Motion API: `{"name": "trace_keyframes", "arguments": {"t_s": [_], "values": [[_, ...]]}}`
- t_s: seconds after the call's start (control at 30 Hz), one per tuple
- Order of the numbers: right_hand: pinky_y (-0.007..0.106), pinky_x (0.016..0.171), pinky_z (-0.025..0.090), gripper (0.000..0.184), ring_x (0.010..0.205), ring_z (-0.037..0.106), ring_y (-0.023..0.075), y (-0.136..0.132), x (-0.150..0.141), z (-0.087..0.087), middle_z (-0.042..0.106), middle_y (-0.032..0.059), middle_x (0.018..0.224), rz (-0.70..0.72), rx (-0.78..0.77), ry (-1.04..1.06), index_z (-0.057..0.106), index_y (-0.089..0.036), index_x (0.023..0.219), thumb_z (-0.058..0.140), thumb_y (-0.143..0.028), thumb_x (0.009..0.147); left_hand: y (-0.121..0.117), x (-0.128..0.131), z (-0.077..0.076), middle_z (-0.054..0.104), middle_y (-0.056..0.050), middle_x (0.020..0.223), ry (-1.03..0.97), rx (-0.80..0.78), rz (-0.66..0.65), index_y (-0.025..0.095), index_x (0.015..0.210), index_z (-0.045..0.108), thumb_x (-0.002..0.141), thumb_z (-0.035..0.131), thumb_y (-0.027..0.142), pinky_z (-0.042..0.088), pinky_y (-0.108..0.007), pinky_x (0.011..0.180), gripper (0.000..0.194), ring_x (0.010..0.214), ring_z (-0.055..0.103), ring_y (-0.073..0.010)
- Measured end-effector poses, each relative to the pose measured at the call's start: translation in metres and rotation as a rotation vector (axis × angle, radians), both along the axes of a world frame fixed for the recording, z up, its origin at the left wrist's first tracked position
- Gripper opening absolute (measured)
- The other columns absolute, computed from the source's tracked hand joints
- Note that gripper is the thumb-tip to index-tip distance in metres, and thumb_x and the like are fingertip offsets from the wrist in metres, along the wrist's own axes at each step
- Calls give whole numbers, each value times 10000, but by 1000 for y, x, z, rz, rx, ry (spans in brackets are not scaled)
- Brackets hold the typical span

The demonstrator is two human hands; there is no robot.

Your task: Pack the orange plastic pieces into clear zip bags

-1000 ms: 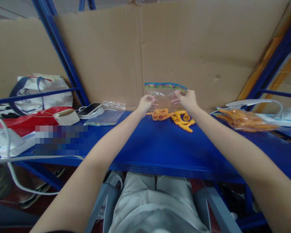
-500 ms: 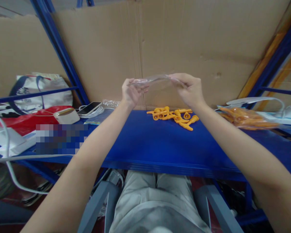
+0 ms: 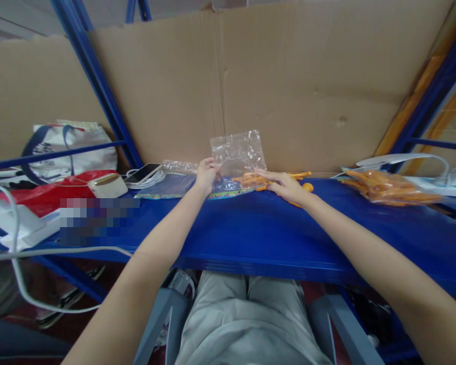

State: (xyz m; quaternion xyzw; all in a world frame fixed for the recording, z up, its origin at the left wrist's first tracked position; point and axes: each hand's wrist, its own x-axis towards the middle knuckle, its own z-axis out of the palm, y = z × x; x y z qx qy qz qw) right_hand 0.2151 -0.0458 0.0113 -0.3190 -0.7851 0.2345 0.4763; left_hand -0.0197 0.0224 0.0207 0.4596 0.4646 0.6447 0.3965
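A clear plastic zip bag stands tilted over the blue table, its colourful printed strip low and near me and its plain end up against the cardboard. My left hand has its fingers curled on the bag's left edge. My right hand holds the right edge, with fingers fairly straight and the thumb below. Orange plastic horn-shaped pieces lie behind and beneath the bag and my right hand, partly hidden; some show through the film.
Another flat clear bag lies to the left, beside a phone on a coiled white cable. A filled bag of orange pieces rests at the right. Cardboard closes off the back. White cables hang over the left edge.
The bag has been flipped: its printed strip was at the top and is now at the bottom. Both hands rose with it, then came down to the table by the orange pieces.
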Motion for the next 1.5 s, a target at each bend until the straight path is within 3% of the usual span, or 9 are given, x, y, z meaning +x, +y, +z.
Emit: {"name": "trace_keyframes", "arguments": {"t_s": [0.1, 0.23, 0.43, 0.57, 0.7, 0.93, 1.17, 1.37, 1.5], "values": [[455, 1049, 461, 143, 1160, 637, 251, 5, 2, -8, 741, 63, 1094, -11, -209, 254, 764, -217, 871, 669, -232, 765, -1, 1, -15, 551, 64, 749, 50, 83, 49, 238, 1087, 491, 826, 552, 30, 288, -139, 357, 338, 387, 408, -18], [358, 931, 548, 88, 1043, 686, 199, 15, 2, -15, 741, 68, 1052, -156, -392, 539, 689, -208, 872, 699, -251, 795, -7, 9, -25, 527, 64, 753, 86, 139, 8, 241, 1109, 481, 835, 582, 66, 314, -133, 373, 340, 392, 387, -8], [270, 606, 573, 148, 649, 666, 144, 17, 2, -14, 710, 53, 765, -147, -619, 630, 600, -198, 749, 626, -270, 875, -24, 32, -25, 550, 70, 718, 92, 171, -91, 237, 1127, 475, 850, 682, 245, 294, -150, 362, 346, 365, 374, -9], [238, 523, 518, 196, 522, 584, 106, 18, 3, -16, 643, 11, 652, -244, -554, 639, 571, -198, 686, 665, -267, 844, -31, 35, -21, 471, 99, 557, 70, 47, -92, 187, 903, 497, 913, 609, 260, 204, -162, 334, 134, 310, 296, -11], [255, 438, 456, 252, 423, 482, 102, 20, -3, -22, 529, -28, 547, -338, -495, 646, 568, -214, 666, 634, -368, 854, -32, 32, -18, 344, 107, 413, 101, -53, -125, 181, 645, 427, 959, 495, 180, 172, -159, 342, 321, 301, 270, -26], [244, 392, 307, 354, 321, 301, 96, 29, -8, -32, 304, -101, 393, -469, -306, 548, 553, -244, 725, 525, -564, 873, -21, 28, -24, 309, 114, 382, 72, 30, -77, 203, 641, 415, 940, 554, 335, 251, -169, 364, 355, 306, 308, -58], [256, 469, 356, 446, 387, 394, 118, 43, 14, -39, 386, -84, 447, -607, -77, 477, 586, -245, 779, 469, -671, 840, -29, 32, -29, 498, 41, 454, 165, 0, -342, 183, 594, 473, 914, 572, 467, 375, -180, 435, 439, 384, 466, -71], [254, 465, 346, 409, 398, 404, 120, 48, 14, -41, 423, -74, 471, -629, -117, 508, 599, -239, 778, 474, -621, 856, -27, 39, -30, 295, 106, 337, 183, 63, -201, 199, 571, 401, 930, 577, 376, 195, -172, 353, 438, 293, 278, -43], [250, 453, 338, 351, 400, 394, 113, 47, 11, -38, 423, -73, 479, -653, -160, 551, 597, -240, 757, 491, -556, 864, -24, 36, -30, 279, 104, 330, 194, 15, -230, 206, 574, 390, 952, 525, 421, 204, -172, 350, 456, 281, 288, -49]]}}
